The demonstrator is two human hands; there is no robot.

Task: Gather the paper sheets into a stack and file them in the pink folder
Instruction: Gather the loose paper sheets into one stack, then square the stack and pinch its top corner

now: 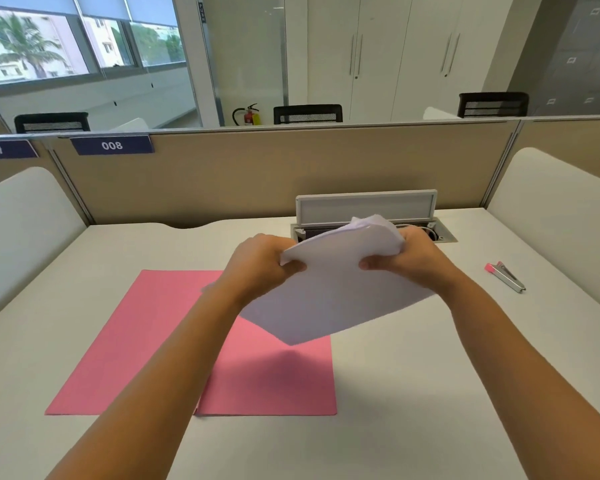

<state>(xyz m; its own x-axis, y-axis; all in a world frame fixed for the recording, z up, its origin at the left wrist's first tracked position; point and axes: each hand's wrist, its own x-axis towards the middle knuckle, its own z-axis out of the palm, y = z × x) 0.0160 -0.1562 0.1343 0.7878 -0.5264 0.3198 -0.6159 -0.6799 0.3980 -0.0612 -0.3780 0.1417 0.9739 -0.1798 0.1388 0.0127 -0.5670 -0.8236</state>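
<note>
The paper sheets (336, 289) are gathered in a loose stack that you hold in the air above the desk (413, 393), tilted, with one corner hanging low over the pink folder (146, 341). Your left hand (260, 263) is closed on the stack's left edge and your right hand (407, 256) on its right edge, thumbs on top. The pink folder lies spread open and flat near the desk's middle, nothing resting in it. A stapler (506, 276) sits toward the right edge. At the back edge, a cable box (366, 211) stands with its lid raised.
</note>
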